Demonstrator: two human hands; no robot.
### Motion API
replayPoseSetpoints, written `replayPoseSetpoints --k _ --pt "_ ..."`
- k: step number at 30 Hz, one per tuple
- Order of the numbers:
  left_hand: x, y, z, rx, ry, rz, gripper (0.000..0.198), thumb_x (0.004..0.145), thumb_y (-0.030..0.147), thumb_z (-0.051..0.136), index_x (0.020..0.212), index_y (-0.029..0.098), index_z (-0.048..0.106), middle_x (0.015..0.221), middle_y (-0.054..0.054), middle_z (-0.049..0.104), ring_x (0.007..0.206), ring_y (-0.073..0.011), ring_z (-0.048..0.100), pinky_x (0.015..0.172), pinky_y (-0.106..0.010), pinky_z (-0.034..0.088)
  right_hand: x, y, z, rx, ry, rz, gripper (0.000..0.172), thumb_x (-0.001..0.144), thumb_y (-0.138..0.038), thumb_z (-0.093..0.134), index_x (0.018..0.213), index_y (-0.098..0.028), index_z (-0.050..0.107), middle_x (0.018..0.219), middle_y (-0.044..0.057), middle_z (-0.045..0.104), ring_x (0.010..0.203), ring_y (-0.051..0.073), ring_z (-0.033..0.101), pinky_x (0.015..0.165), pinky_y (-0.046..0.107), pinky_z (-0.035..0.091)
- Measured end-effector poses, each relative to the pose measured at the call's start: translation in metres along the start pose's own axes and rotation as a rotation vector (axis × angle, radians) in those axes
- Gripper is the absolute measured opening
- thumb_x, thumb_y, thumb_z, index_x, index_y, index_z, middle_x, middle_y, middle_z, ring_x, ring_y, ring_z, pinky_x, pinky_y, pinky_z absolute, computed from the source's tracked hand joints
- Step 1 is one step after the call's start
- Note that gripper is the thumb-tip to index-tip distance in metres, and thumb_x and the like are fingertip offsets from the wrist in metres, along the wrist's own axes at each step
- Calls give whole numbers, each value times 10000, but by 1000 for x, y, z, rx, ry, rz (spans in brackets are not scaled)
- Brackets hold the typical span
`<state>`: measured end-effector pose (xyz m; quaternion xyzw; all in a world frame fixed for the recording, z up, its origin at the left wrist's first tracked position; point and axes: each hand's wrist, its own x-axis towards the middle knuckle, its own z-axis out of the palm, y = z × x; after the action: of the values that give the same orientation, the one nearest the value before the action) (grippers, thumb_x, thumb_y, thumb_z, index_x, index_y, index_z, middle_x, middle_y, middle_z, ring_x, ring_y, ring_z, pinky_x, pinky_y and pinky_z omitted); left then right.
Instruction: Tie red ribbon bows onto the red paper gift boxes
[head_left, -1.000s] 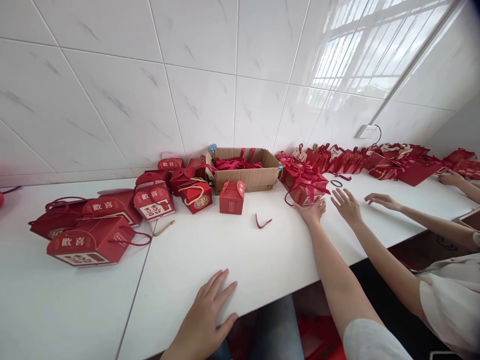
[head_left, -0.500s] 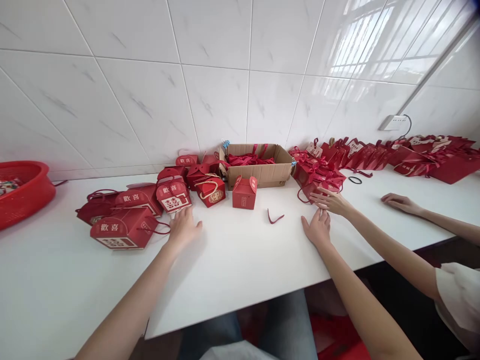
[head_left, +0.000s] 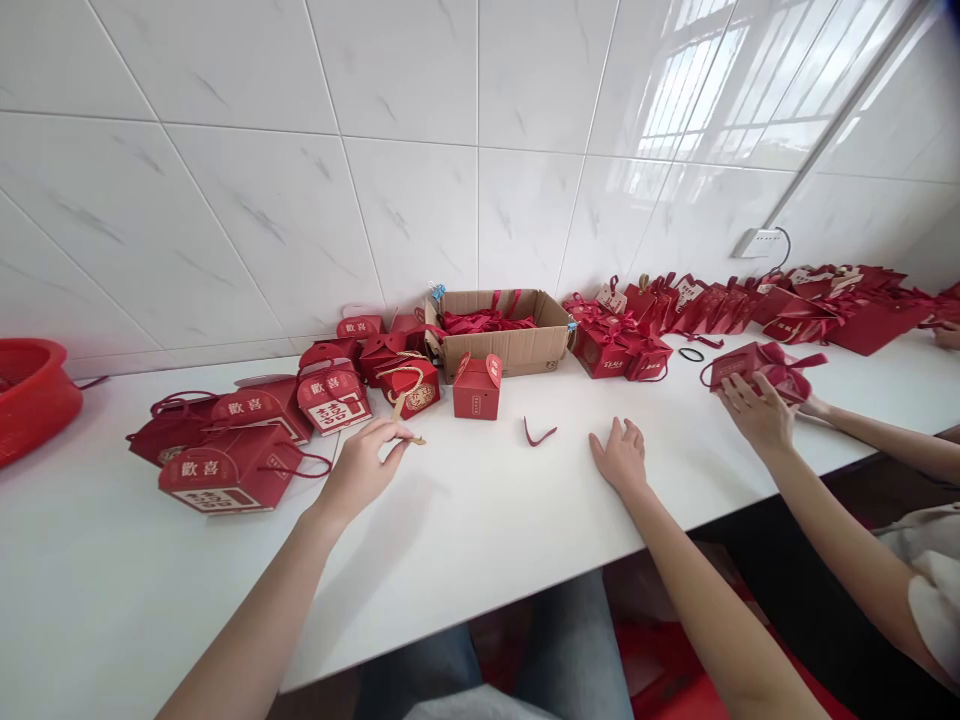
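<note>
Left hand (head_left: pixel 361 468) pinches a thin gold ribbon strip (head_left: pixel 418 440) above a white tabletop (head_left: pixel 480 520).
Thumb and fingers close on the strip near a small red cardboard box with a twisted gold cord (head_left: pixel 421 401). The right hand (head_left: pixel 621 457), fingers loosely spread, holds nothing near a dark-red ribbon scrap (head_left: pixel 533 441). Beyond, a co-worker's hand (head_left: pixel 761 418) grips a bow-topped red box (head_left: pixel 733 364).

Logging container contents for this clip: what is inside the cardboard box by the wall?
A heap of red ribbons shows inside the cardboard box; its bottom, and anything under the ribbons, is covered.
</note>
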<state>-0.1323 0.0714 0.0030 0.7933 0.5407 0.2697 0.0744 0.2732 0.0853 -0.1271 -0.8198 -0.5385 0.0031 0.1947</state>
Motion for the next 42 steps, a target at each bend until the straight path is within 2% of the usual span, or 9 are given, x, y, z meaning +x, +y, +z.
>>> replayPoseSetpoints --k 4,8,11,14,19,24,30,36,42 --pt "4 67 -27 -137 434 557 114 838 151 555 901 229 609 929 -35 631 963 -189 606 854 -357 510 1 -1 -1 -6 -3 10 659 886 -441 365 1388 -16 331 1421 243 314 1346 362 243 1069 464 245" --pt "19 117 -15 -161 686 803 222 777 101 621 923 268 606 824 -16 538 901 -185 561 777 -345 511 1 -3 -3 0 -5 21 653 882 -434 387 1383 -18 340 1391 239 367 1320 354 293 1059 450 254" --pt "50 125 18 -239 459 854 236 869 150 498 1060 270 567 828 -12 558 843 -155 569 786 -310 497 1 -4 -5 3 -5 26 657 884 -436 396 1383 -13 341 1372 233 395 1305 343 316 1061 433 251" --pt "84 110 51 -191 55 553 399 878 225 480 1274 214 432 1039 -49 602 982 -177 561 907 -343 467 2 -4 -6 -4 -1 25 656 886 -444 397 1384 -21 344 1371 221 404 1305 334 317 1062 420 252" --pt "103 71 82 22 192 61 479 791 438 598 1167 145 545 1266 -164 479 1217 -340 387 1005 -477 367 4 -5 -5 -13 6 27 660 876 -441 421 1379 -19 356 1352 216 426 1283 341 341 1054 428 261" --pt "93 58 95 88 8 -106 608 769 588 553 1235 197 549 1489 -159 233 1271 -431 314 950 -513 395 5 -5 -6 3 -3 33 661 875 -451 410 1383 -31 351 1362 208 417 1291 337 330 1051 430 261" --pt "91 52 74 71 -21 -117 409 795 567 515 964 214 633 1344 -95 460 1166 -320 493 921 -415 439 2 -5 -7 36 -17 43 644 872 -454 388 1379 -59 359 1370 193 411 1307 331 317 1061 430 250" --pt "89 33 28 -1 -315 -55 280 710 458 602 744 194 516 1202 -49 534 931 -219 608 731 -300 470 7 -15 -18 66 -17 43 540 843 -382 442 1301 -97 466 1354 213 421 1295 356 345 1023 502 295" --pt "76 31 -12 18 -614 29 228 652 376 616 696 200 478 1120 -29 548 804 -188 584 606 -265 423 61 -108 -66 137 43 -302 383 907 -289 367 1196 -151 577 1414 137 403 1336 245 312 1092 412 247"
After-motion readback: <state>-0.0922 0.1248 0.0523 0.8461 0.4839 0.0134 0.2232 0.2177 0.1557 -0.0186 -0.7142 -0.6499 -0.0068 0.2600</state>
